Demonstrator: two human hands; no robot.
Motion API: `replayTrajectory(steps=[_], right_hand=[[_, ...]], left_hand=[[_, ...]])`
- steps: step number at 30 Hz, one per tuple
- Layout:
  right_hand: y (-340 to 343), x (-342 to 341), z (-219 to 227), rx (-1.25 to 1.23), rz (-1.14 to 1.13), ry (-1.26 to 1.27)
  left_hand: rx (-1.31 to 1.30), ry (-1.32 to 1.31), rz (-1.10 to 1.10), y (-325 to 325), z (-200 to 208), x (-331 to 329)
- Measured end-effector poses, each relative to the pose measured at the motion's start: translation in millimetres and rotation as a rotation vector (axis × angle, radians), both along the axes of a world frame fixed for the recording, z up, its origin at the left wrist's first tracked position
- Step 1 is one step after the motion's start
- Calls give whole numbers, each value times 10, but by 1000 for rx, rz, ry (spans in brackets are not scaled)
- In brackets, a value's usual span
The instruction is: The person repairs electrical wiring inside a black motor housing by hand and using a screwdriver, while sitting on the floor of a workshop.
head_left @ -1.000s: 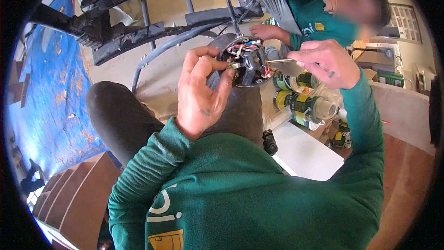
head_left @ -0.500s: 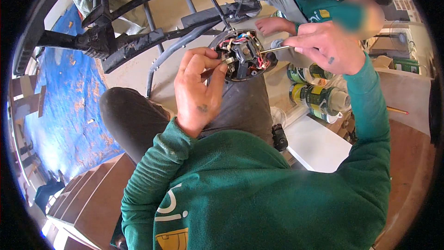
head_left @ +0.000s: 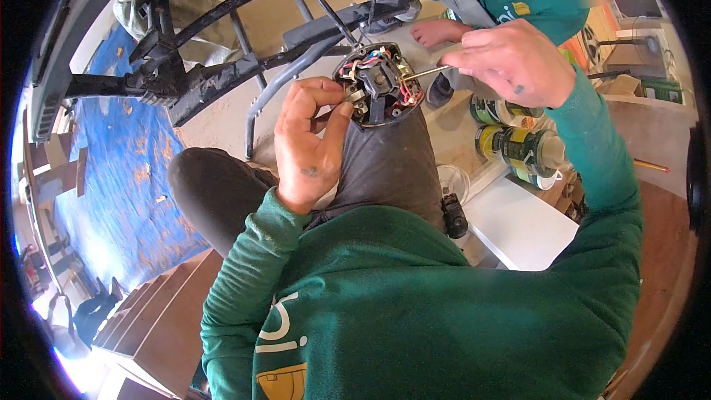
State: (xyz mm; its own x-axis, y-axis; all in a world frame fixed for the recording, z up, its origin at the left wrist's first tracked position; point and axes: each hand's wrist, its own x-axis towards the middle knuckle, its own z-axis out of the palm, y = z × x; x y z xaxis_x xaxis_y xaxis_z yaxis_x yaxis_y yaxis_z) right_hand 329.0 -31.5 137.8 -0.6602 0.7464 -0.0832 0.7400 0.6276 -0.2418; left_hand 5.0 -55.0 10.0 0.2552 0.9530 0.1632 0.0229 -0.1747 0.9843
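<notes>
An opened round machine housing (head_left: 379, 87), dark-rimmed with red, blue and white wires and a grey block inside, rests on my thigh near the knee. My left hand (head_left: 309, 142) is at its left rim, thumb and fingertips pinching a small metal part (head_left: 356, 95). Closed around the rear of a thin screwdriver (head_left: 427, 72) is my right hand (head_left: 511, 63), which hides the handle. The driver's tip reaches in among the wires at the housing's right side. Whether it touches a screw is too small to see.
A black metal frame (head_left: 222, 78) with tubes arches over the upper left. Beyond the housing sits another person in a green sweater (head_left: 544, 26), a bare hand (head_left: 438, 32) lowered. Green-yellow cans (head_left: 515, 147) and a white board (head_left: 518, 226) are at right; a blue tarp (head_left: 122, 170) lies left.
The housing and both my hands have shifted slightly left in view. The screwdriver still reaches into the housing's right side. The other person's head has moved up, partly out of the picture.
</notes>
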Motion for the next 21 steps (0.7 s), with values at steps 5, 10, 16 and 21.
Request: replayTrajectory(steps=[5, 10, 16, 21], right_hand=[[-9, -80, -5, 151, 66, -74], [43, -137, 38, 149, 83, -114], [97, -156, 77, 64, 102, -77], [79, -139, 42, 77, 76, -115]], left_hand=[[-44, 13, 15, -54, 9, -13], [-66, -36, 48, -103, -37, 13], [-52, 16, 46, -100, -58, -24], [-68, 131, -99, 59, 134, -191]])
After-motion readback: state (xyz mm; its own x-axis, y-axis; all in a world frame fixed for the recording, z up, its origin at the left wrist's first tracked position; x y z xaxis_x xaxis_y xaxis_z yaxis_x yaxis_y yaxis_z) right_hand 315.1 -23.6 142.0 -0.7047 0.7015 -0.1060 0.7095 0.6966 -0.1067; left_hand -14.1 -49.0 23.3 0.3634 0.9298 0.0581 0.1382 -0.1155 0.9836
